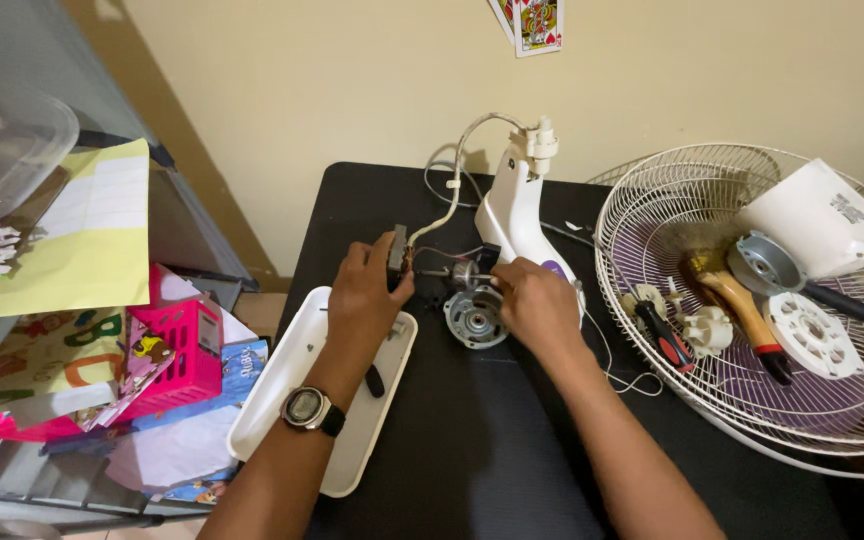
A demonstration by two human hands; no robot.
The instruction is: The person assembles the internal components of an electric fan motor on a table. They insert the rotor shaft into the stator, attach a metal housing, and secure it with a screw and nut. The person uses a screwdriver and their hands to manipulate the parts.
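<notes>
Black tabletop (pixel 472 460) as work surface — fan motor disassembly in hand, judged at the stage of separating the motor core from its housing. Left hand (pixel 367 290) closed around copper-wound stator block (pixel 398 258), lifted just above the white oblong plastic tray (pixel 272 400). Right hand (pixel 532 300) curled, fingertips pinching the steel rotor shaft (pixel 457 272) beside the round grey metal motor end cover (pixel 474 318) lying on the table. White plastic fan neck (pixel 512 205) upright behind, wires attached. Next move — probably steady axial pull, stator held level, no strain on thin leads. White wire fan guard (pixel 752 300) with loose parts at right.
</notes>
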